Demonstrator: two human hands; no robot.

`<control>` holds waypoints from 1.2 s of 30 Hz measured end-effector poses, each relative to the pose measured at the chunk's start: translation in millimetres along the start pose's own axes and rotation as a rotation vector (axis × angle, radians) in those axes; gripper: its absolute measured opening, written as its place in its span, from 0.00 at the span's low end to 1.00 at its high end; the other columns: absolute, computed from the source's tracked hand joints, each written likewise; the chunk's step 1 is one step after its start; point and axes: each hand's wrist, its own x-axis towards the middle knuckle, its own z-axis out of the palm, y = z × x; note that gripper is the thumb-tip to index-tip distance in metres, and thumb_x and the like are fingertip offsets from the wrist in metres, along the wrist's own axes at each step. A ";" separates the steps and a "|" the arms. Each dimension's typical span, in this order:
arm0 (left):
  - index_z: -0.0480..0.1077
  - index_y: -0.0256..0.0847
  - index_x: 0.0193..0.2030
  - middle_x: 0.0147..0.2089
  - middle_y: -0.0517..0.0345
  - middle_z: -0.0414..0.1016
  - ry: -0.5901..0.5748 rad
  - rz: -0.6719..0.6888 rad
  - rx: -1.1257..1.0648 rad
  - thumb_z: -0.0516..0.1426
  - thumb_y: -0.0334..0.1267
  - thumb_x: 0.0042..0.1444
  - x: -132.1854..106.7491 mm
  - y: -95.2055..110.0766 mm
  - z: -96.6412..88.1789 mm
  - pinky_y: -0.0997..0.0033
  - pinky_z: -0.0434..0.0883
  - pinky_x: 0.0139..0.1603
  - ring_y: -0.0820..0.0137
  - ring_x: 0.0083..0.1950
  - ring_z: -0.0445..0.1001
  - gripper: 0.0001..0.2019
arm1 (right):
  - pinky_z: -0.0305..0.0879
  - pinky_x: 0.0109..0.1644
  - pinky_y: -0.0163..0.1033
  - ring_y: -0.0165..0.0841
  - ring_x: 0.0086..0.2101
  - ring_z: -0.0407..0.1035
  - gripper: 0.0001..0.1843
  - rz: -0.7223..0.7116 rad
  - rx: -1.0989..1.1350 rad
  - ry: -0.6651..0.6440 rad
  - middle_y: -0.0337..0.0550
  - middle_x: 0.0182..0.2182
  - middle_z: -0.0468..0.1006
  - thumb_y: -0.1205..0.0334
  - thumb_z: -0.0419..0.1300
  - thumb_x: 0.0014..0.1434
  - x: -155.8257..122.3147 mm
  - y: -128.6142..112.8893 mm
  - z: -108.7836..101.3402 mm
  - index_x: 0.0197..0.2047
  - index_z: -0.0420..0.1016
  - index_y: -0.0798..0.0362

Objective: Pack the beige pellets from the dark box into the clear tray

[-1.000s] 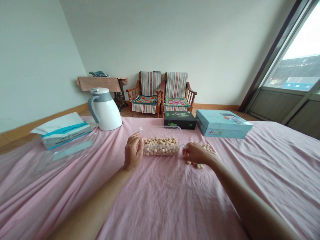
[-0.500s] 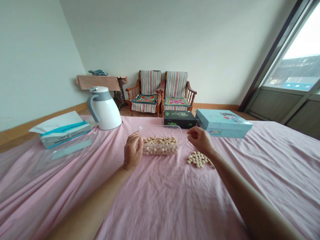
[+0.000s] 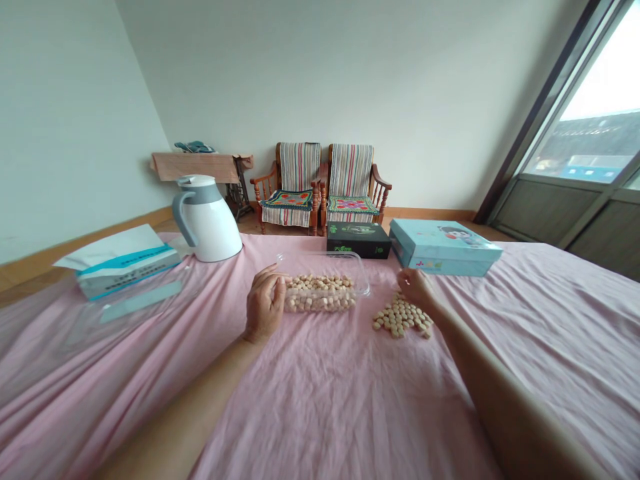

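Note:
A clear plastic container (image 3: 361,275) stands on the pink cloth, with many small beige round pieces (image 3: 320,293) inside. My left hand (image 3: 266,301) grips its left end, thumb on the near side and fingers along the rim. To the right of the container, a loose pile of the same beige pieces (image 3: 400,317) lies on the cloth. Over the far edge of that pile is my right hand (image 3: 419,291), its fingers curled together and pointing down. Whether a piece is between those fingertips is hidden.
A pink cloth (image 3: 320,400) with folds covers the surface. At left are a white and grey jug (image 3: 215,223), a tissue pack (image 3: 130,260) and a clear plastic lid (image 3: 143,300). Behind the container sit a black box (image 3: 358,241) and a light blue box (image 3: 445,247).
My right hand has moved right, from beside the container's right end to the far side of the loose pile. My left hand stays on the container.

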 end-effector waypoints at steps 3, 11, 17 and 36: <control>0.71 0.41 0.33 0.37 0.53 0.75 0.000 0.002 -0.002 0.46 0.38 0.64 0.3 1.5 -0.2 0.57 0.67 0.57 0.63 0.51 0.71 0.14 | 0.58 0.34 0.36 0.38 0.34 0.71 0.12 -0.003 -0.097 -0.073 0.52 0.31 0.79 0.61 0.54 0.53 -2.2 5.1 11.5 0.30 0.77 0.57; 0.70 0.41 0.32 0.36 0.53 0.75 0.001 0.008 -0.014 0.46 0.36 0.64 1.5 4.2 -1.3 0.57 0.67 0.57 0.63 0.51 0.71 0.14 | 0.58 0.36 0.35 0.35 0.34 0.71 0.12 -0.204 -0.022 -0.173 0.49 0.31 0.79 0.65 0.52 0.52 -11.5 -19.2 10.6 0.32 0.78 0.56; 0.70 0.40 0.33 0.36 0.53 0.75 0.006 0.027 -0.011 0.47 0.36 0.64 0.8 1.9 -0.8 0.58 0.67 0.57 0.64 0.51 0.71 0.13 | 0.58 0.36 0.32 0.32 0.33 0.71 0.13 -0.224 0.102 -0.179 0.45 0.31 0.80 0.70 0.53 0.49 -13.6 -30.2 19.1 0.32 0.79 0.55; 0.71 0.40 0.33 0.36 0.53 0.75 0.008 0.035 -0.002 0.46 0.35 0.64 0.3 -0.5 0.2 0.57 0.67 0.57 0.64 0.51 0.71 0.14 | 0.69 0.35 0.39 0.36 0.32 0.76 0.18 -0.215 1.020 -0.012 0.47 0.32 0.80 0.54 0.57 0.53 -20.6 -75.3 -38.0 0.44 0.74 0.57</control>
